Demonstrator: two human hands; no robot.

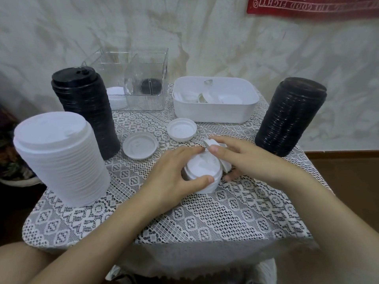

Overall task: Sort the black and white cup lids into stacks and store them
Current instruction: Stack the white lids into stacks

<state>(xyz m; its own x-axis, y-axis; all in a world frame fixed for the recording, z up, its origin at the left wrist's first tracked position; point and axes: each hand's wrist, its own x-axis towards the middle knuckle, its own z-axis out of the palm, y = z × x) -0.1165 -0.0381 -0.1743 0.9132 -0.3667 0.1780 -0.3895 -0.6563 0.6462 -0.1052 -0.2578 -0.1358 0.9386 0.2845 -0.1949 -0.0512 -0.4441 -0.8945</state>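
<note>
White lids (202, 171) sat stacked on the bench (205, 222), the left hand (172, 177) curling its grip round them, probably to steady the pile, while the right hand (246, 158) pinched a tilted lid (211, 143) at its edge, seemingly ready to add it.

You had one readable text in view. The red cloth banner (313, 7) on the wall at the upper right carried white outlined capitals that read "THE GOOD FIGHT". From where you looked the words stood upside down. A small circled copyright mark sat at the left end of that line. A further line nearer the picture's top edge was cut off and could not be read.
</note>
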